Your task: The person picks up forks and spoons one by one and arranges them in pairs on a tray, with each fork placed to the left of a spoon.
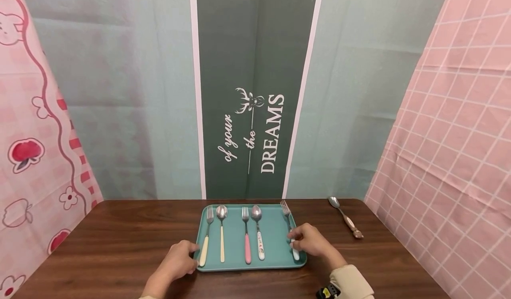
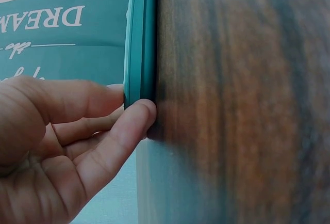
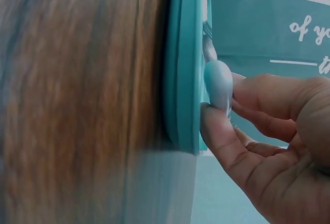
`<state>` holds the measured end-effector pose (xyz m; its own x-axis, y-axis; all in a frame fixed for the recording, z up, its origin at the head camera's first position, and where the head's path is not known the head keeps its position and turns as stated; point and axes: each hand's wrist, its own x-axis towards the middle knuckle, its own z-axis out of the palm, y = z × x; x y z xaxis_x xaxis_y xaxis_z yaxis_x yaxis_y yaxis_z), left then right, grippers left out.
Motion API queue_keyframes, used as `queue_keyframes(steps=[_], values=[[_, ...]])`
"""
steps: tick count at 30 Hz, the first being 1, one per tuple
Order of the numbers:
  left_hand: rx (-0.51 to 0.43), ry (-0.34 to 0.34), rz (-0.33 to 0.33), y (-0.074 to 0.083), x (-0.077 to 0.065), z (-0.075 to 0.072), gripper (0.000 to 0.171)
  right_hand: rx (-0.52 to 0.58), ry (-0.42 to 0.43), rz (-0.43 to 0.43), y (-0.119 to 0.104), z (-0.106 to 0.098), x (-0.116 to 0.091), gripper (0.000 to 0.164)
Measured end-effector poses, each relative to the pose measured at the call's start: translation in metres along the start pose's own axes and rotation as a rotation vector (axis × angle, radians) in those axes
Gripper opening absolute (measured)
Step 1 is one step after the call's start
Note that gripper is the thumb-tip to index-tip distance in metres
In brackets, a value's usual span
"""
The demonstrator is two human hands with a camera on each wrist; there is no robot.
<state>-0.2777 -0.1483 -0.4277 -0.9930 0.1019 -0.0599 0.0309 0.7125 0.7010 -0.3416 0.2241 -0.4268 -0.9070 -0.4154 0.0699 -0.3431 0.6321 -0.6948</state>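
On the wooden table lies a teal tray (image 1: pixel 234 241) that carries several forks and spoons. My left hand (image 1: pixel 177 258) is at the tray's front left corner; in the left wrist view, its thumb and forefinger pinch the tray's edge (image 2: pixel 140 38). Over the right side of the tray, my right hand (image 1: pixel 311 240) holds a white-handled fork (image 1: pixel 296 255) between thumb and fingers, tines pointing to the back. The rounded handle end (image 3: pixel 219 85) shows in the right wrist view, right by the tray's rim. Closest to my left hand is a fork with a cream handle (image 1: pixel 204 252).
Also on the tray are a cream-handled spoon (image 1: pixel 222 243), a pink-handled fork (image 1: pixel 247 248) and a spoon with a patterned white handle (image 1: pixel 261 245). Another spoon (image 1: pixel 347 220) lies on the table (image 1: pixel 131 237) at the back right. A cloth backdrop (image 1: pixel 251 46) hangs behind the table.
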Motion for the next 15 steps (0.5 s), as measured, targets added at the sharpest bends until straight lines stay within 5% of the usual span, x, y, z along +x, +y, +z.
queue_keyframes(steps=[15], values=[[0.003,0.002,-0.002,0.001,0.0,0.001,0.04,-0.085,-0.019,-0.055,-0.008,0.013,0.009,0.018]])
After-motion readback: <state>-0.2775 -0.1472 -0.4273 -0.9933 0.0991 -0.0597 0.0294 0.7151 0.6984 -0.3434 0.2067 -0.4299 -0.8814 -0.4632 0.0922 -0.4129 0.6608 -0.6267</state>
